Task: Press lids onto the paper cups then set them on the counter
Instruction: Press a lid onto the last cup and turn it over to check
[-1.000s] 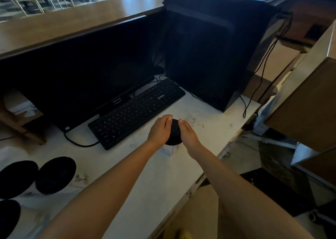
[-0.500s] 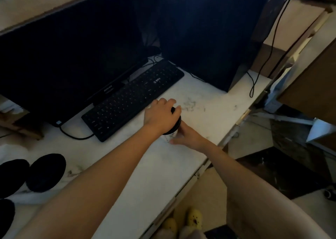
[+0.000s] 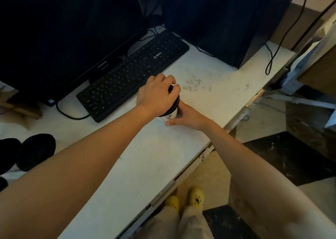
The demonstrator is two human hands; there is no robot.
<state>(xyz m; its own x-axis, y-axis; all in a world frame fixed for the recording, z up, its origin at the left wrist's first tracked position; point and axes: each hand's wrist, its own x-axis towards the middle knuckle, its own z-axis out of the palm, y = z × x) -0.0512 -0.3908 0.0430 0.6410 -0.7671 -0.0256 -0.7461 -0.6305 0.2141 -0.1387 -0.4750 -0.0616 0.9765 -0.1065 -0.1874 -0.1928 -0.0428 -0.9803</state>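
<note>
Here's the paper cup (image 3: pixel 170 115), standing upright on the white counter (image 3: pixel 145 166), just off the near right corner of the keyboard (image 3: pixel 132 75). It's a white cup with a small dark print on its side, too blurred to read. On top sits a black lid (image 3: pixel 176 103), and only its right edge peeks out, because the left hand (image 3: pixel 156 95) lies right over it, palm down, fingers curled round the far rim. The right hand (image 3: pixel 189 117) comes in low from the right and wraps the cup's wall, thumb stretched along the near side at the base. Whether the lid sits fully down all the way round, I can't tell; the hand covers most of it.

Around it: the black keyboard runs diagonally to the left and far side, its cable (image 3: pixel 72 116) looping on the counter. Behind it stands a dark monitor (image 3: pixel 63 29), and to the far right a dark computer tower (image 3: pixel 218 20) with thin cables (image 3: pixel 271 60) hanging off the counter's right end. At the left edge sit black round lids (image 3: pixel 36 151), close together. Scuff marks (image 3: pixel 194 84) smear the counter just right of the cup.

Down below, yellow clogs (image 3: pixel 196 197) and beige trousers (image 3: pixel 190 224) show at the counter's near edge.

Writing: the monitor's lower bezel carries a pale logo (image 3: pixel 102 64) that looks like "PHILIPS". The keyboard has a small white mark (image 3: pixel 157 55), unreadable.
</note>
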